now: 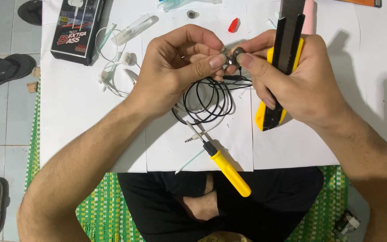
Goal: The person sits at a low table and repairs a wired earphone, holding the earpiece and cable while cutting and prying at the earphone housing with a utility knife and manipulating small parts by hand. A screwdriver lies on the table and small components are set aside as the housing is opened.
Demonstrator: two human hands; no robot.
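Note:
My left hand (178, 67) and my right hand (299, 78) meet above white paper sheets (90, 116), both pinching a small dark earbud piece (234, 55) between thumbs and fingertips. My right hand also grips a yellow and black utility knife (283, 58), its blade end pointing away from me. A coil of black earphone cable (207, 101) hangs below the earbud, with its jack plug (192, 138) resting on the paper. A yellow-handled screwdriver (229, 172) lies near the paper's front edge.
A black earphone box (74, 29) and white earphones (117, 67) lie at the left. A clear plastic tube (135, 28), a red cap (233, 25) and a small round part (192, 14) sit behind. Sandals (3, 71) lie on the tiled floor; a green mat (99, 210) is under me.

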